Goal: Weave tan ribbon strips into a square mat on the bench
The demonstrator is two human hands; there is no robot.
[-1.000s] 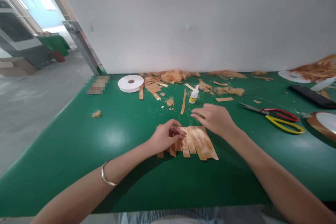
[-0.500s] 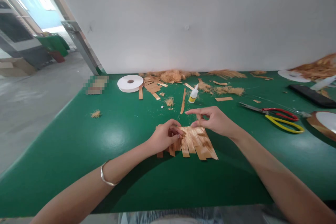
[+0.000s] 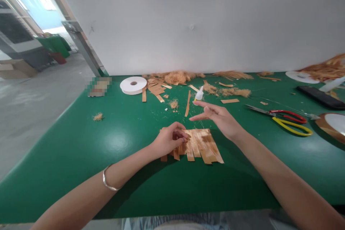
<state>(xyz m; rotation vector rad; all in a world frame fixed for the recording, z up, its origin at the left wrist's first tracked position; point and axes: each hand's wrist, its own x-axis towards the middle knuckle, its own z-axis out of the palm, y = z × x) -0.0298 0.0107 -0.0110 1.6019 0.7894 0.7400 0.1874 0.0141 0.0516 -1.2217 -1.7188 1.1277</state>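
A row of shiny tan strips (image 3: 205,146), joined along the top edge and loose at the bottom, lies flat on the green table. My left hand (image 3: 171,139) is curled over its left part, thumb and fingers closed on the strips; that part is partly hidden. Above the upper right edge of the strips, my right hand (image 3: 217,116) is open with fingers spread and nothing in it. Its fingertips are close to a small white glue bottle (image 3: 199,95) with a pointed cap, whose yellow label they mostly cover.
Red-and-yellow-handled scissors (image 3: 280,116) lie open at right, near a tape roll (image 3: 334,125) and a black phone (image 3: 320,97). A white tape roll (image 3: 133,85) sits back left. Cut strips (image 3: 156,89) and fibre tufts (image 3: 179,77) line the white board (image 3: 188,25).
My right hand has left the top edge of the strips and moved up toward the glue bottle, its fingers opening. My left hand stays in place.
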